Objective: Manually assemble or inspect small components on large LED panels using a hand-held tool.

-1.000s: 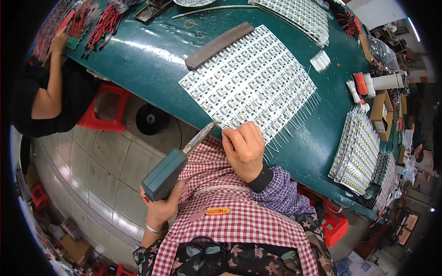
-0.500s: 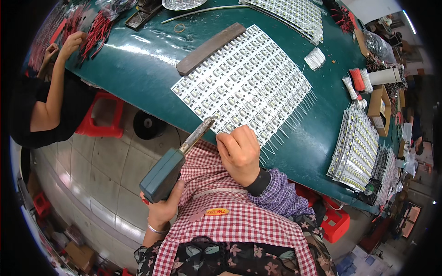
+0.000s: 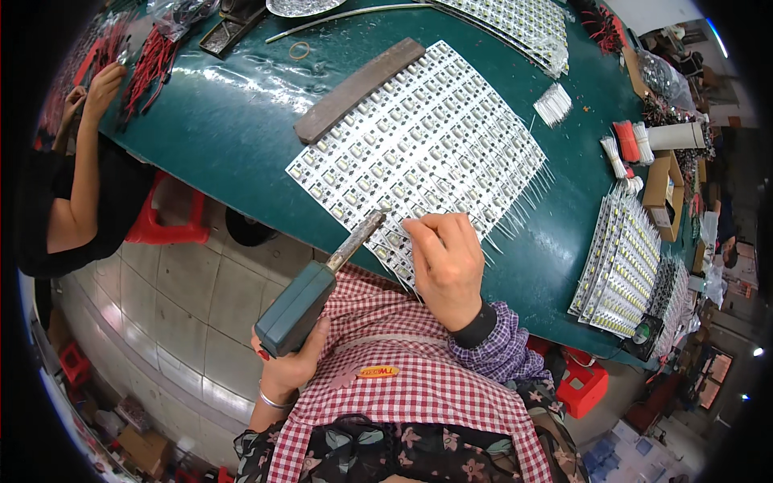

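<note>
My left hand (image 3: 291, 369) is wrapped round the dark green handle of a soldering gun (image 3: 298, 309). The metal tip of the gun reaches the near edge of a white sheet of small circuit boards (image 3: 386, 165), set in rows with pale yellowish parts. Just right of the tip, my right hand (image 3: 451, 270) is closed in a pinch over the same sheet. What its fingertips hold is too small to tell. Thin white wires (image 3: 527, 193) stick out along the sheet's right edge. A dark flat bar (image 3: 358, 90) lies along the far left edge.
More board sheets stand stacked at the right (image 3: 618, 266) and lie at the far side (image 3: 515, 32). White wire pieces (image 3: 552, 105), a cardboard box (image 3: 663, 193) and a rubber band (image 3: 299, 51) are on the green table (image 3: 233, 121). At left, another person's hand (image 3: 105, 84) is near red-black wires (image 3: 149, 72).
My right hand has moved right and stays pinched. The soldering gun has shifted slightly right, its tip now farther along the sheet's near edge. The sheet appears slightly turned or shifted left.
</note>
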`<state>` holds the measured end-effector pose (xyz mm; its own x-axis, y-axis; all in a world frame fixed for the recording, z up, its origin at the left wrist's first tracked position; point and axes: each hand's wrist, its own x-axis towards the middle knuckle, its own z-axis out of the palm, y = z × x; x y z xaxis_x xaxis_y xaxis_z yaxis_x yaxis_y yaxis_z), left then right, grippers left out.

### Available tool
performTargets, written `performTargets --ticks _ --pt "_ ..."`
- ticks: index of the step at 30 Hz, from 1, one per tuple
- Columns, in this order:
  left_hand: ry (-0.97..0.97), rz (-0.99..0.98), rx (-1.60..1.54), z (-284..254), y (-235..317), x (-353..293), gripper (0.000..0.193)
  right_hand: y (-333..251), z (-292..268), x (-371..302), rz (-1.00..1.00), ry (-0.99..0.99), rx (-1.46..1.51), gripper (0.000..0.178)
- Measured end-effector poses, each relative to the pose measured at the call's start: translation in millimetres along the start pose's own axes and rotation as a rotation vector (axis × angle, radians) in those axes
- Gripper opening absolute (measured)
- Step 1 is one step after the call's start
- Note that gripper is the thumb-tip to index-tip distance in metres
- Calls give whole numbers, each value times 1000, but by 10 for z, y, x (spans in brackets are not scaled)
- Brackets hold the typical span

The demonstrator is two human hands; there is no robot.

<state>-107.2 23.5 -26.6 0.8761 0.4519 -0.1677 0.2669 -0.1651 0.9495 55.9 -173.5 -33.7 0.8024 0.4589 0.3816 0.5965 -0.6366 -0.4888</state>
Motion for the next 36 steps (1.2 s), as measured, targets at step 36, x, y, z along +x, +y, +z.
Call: performTargets --ticks 36 --pt "-74 172 189 64 153 155 16 81 56 34 -22 38 41 20"
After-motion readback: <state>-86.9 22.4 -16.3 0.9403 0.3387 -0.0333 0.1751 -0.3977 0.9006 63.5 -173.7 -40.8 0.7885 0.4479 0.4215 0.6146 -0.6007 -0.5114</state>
